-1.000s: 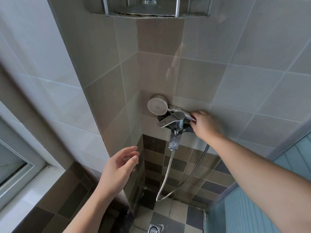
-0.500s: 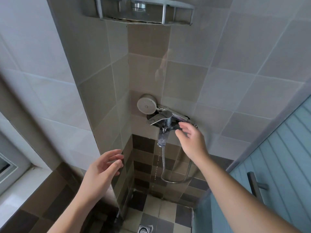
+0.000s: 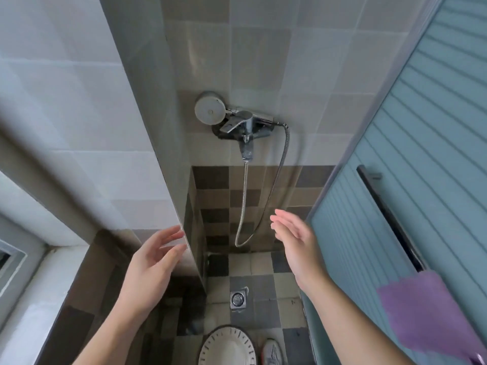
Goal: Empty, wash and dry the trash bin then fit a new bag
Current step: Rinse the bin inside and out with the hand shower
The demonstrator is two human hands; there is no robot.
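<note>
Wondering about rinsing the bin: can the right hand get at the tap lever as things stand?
Probably yes. The right hand is open, holds nothing, and hangs below the tap lever; only the thin hose crosses the space between.

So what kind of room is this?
Most likely a bathroom's shower corner. A shower head sits on a wall tap with a metal hose hanging down, the walls are tiled, and there is a floor drain.

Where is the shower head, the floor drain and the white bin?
shower head (image 3: 210,111), head view, middle of its round face.
floor drain (image 3: 238,299), head view, centre of the metal grate.
white bin (image 3: 227,349), head view, pale inside, near the bottom edge.
</note>
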